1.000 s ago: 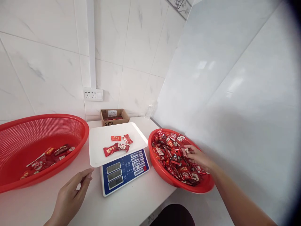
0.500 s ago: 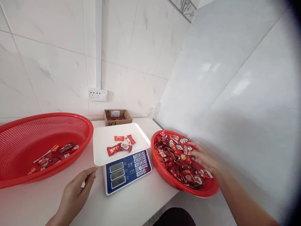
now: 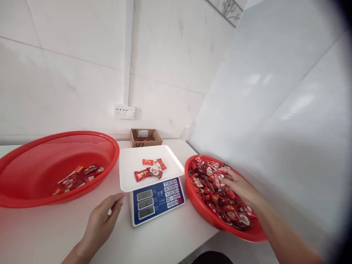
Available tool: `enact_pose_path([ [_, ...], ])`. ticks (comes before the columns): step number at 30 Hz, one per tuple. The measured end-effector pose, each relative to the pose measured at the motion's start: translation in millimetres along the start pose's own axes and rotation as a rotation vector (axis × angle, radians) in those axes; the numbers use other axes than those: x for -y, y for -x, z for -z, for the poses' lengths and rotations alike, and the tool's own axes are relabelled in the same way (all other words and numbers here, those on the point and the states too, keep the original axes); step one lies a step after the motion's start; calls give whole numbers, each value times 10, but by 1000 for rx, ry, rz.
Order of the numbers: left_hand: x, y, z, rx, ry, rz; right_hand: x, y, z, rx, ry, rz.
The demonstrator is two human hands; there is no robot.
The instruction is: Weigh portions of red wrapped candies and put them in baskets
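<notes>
My right hand [image 3: 237, 185] reaches into a red basket [image 3: 203, 214] heaped with red wrapped candies [image 3: 209, 181]. Its fingers curl down among the wrappers; what they hold, if anything, is hidden. My left hand [image 3: 102, 222] rests on the white counter just left of a blue digital scale [image 3: 157, 200], fingers loosely apart and holding nothing. The scale's white tray [image 3: 129, 165] carries several red candies [image 3: 150, 169].
A large red mesh basket [image 3: 33, 161] at the left holds a few candies [image 3: 78, 176]. A small cardboard box [image 3: 145, 137] and a clear bottle [image 3: 186, 132] stand at the back by the tiled wall. A white wall panel rises close on the right.
The view has shifted left, so everything sits further right in frame. My right hand moved slightly among the candies in the right basket. My left hand stays beside the scale.
</notes>
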State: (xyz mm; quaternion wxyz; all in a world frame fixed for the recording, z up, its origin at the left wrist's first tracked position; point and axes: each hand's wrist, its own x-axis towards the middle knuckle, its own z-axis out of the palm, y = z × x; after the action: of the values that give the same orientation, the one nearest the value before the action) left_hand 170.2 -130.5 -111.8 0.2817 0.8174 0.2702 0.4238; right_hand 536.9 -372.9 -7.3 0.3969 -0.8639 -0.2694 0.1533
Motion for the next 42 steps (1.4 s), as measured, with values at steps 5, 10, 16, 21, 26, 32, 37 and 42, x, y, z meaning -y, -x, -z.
enact_pose_path([
  [5, -41, 17, -3, 1, 5, -48, 446, -102, -486, 16, -96, 141],
  [10, -43, 21, 3, -14, 12, -59, 1018, -207, -1300, 133, 70, 487],
  [16, -43, 15, 22, -26, 12, -59, 1400, -166, -2015, 216, 263, 730],
  [21, -31, 24, 11, -19, 14, -47, 1338, -164, -2118, 257, 293, 814],
  [26, -50, 45, 3, 11, 15, -88, 1226, -171, -2036, 245, 354, 803],
  [32, -34, 33, 20, -15, 13, -83, 1236, 251, -1594, 52, 199, 662],
  [37, -37, 19, 26, -27, 14, -84, 685, 228, -982, 31, 401, 429],
  [42, -64, 10, 27, -21, -11, -93, -89, 88, -438, 228, 579, 188],
])
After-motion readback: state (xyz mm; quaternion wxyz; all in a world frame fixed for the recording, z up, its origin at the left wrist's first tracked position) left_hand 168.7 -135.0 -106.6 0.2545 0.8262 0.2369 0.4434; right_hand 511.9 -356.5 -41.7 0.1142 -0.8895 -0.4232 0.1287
